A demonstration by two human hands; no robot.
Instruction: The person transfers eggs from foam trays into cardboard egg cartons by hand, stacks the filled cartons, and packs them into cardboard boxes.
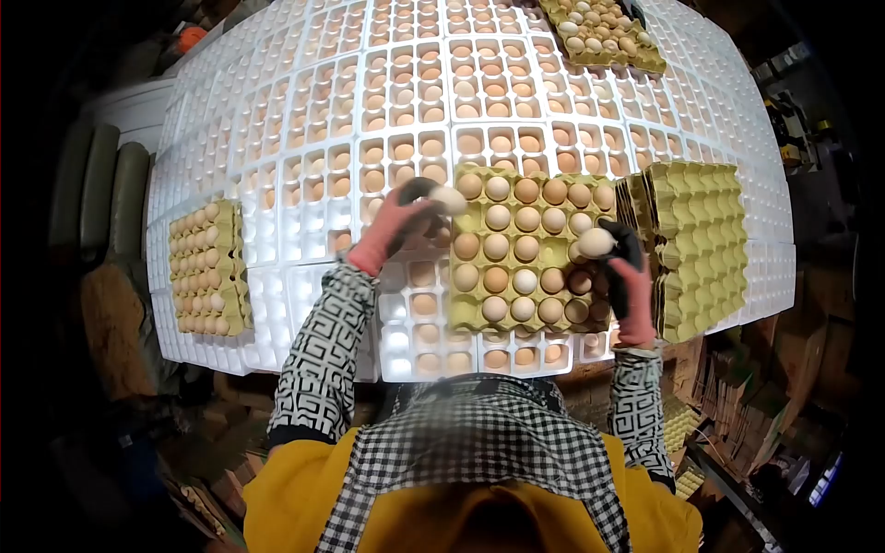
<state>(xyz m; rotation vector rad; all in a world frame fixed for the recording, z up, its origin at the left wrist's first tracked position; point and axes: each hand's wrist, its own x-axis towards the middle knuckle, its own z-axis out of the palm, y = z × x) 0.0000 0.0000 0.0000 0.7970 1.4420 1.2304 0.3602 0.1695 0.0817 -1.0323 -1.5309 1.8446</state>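
Observation:
In the head view, my left hand, in a pink and dark grey glove, is closed on a pale egg. It is at the left edge of a yellow-green pulp egg tray. My right hand, gloved the same way, grips another pale egg over the tray's right side. Brown and cream eggs sit in most of the tray's cups, and a few cups are bare. Part of the tray's right edge is hidden behind my right hand.
White moulded trays cover the table, many cells holding eggs. A stack of pulp trays stands close on the right. One pulp tray of eggs lies at the left, another at the far right.

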